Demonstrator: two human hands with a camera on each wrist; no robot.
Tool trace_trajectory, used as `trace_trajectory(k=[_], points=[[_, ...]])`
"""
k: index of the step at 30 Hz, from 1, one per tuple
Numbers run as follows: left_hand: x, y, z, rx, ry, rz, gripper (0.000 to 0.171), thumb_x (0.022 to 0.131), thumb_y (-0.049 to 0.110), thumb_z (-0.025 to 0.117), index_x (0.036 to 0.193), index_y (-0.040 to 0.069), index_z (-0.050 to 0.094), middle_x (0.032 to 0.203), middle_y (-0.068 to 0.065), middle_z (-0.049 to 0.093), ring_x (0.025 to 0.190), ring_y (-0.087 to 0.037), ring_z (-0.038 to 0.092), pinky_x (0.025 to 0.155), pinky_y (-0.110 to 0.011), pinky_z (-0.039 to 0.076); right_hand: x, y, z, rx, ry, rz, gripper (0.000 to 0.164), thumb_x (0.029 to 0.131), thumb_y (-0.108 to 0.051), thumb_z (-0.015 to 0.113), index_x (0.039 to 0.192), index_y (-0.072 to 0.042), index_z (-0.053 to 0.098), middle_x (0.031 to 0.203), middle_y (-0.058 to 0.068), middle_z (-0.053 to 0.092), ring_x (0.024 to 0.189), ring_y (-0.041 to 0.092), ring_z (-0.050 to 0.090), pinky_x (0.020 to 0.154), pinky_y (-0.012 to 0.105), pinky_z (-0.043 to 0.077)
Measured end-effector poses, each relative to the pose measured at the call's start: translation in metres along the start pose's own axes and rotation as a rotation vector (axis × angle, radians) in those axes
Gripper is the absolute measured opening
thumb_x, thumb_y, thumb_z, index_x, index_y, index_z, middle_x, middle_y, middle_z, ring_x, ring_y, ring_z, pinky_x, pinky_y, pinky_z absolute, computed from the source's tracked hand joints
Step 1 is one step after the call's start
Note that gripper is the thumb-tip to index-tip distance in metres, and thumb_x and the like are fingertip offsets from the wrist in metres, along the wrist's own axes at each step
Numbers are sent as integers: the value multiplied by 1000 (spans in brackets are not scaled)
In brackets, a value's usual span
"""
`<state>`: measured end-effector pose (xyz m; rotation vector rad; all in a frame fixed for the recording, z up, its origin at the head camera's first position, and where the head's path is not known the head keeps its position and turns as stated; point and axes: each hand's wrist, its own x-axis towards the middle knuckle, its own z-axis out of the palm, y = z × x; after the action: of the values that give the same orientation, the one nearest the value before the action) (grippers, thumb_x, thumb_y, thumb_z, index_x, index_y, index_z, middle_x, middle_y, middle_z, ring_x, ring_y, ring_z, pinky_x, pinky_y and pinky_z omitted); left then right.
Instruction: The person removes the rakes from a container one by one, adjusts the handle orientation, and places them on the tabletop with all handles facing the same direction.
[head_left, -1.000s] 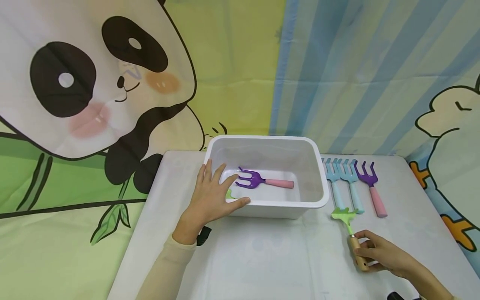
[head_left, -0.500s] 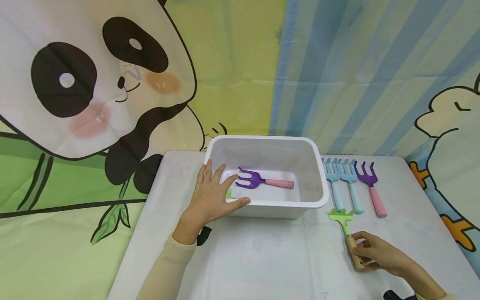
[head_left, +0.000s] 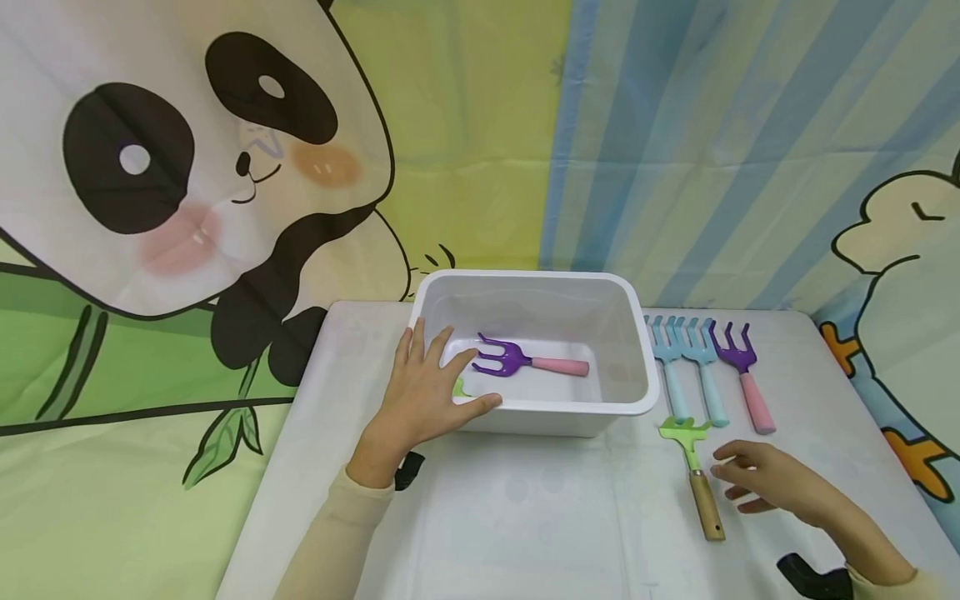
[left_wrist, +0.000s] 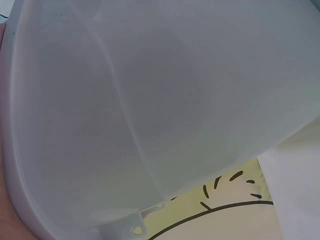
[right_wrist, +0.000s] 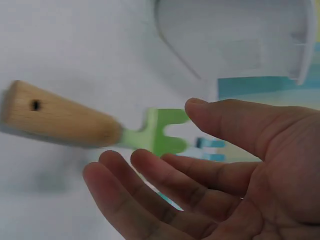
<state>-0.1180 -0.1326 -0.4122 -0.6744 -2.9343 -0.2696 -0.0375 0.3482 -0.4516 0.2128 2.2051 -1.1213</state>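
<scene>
On the white counter point(head_left: 525, 517), a white plastic bin point(head_left: 555, 422) stands at twelve o'clock. Toward two o'clock lie two light-blue garden forks point(head_left: 708, 383) and, just beside them, a purple fork point(head_left: 741, 360) with a pink handle. Toward four lies a green rake point(head_left: 701, 492) with a wooden handle.

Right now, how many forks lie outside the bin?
4: green fork beside the right hand; two blue forks right of the bin; purple fork right of those. The bin could hide more.
</scene>
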Motion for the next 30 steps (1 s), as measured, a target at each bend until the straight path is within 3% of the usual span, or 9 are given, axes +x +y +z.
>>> trace_trajectory(k=[8, 16, 22, 30], points=[[-1, -2, 1, 1, 8, -7, 93, 81, 91, 27, 141, 26, 59, 156, -18, 35, 147, -52, 2, 117, -58, -4, -12, -64, -37, -94, 36, -302, 44, 101, -21, 62, 129, 11, 49, 104, 16, 64, 94, 30, 67, 74, 40, 60], [0, -1, 2, 7, 13, 6, 93, 82, 91, 27, 140, 26, 60, 155, -19, 36, 147, -52, 3, 117, -57, -6, -12, -132, -54, -214, 63, -483, 38, 101, -16, 62, 129, 7, 52, 107, 16, 64, 89, 22, 69, 73, 36, 60], [1, 1, 1, 19, 12, 6, 91, 82, 90, 28, 140, 27, 60, 155, -18, 37, 147, -52, 4, 117, -58, -4, -1, -174, -53, -217, 25, -504, 41, 101, -23, 62, 132, 2, 52, 113, 17, 62, 93, 24, 69, 75, 35, 59], [1, 0, 0, 29, -9, -3, 91, 82, 89, 30, 141, 27, 59, 156, -18, 36, 147, -51, 1, 117, -57, -8, 26, -217, -42, -208, -140, -471, 42, 101, -27, 63, 134, -4, 53, 111, 16, 61, 101, 29, 65, 84, 41, 57]])
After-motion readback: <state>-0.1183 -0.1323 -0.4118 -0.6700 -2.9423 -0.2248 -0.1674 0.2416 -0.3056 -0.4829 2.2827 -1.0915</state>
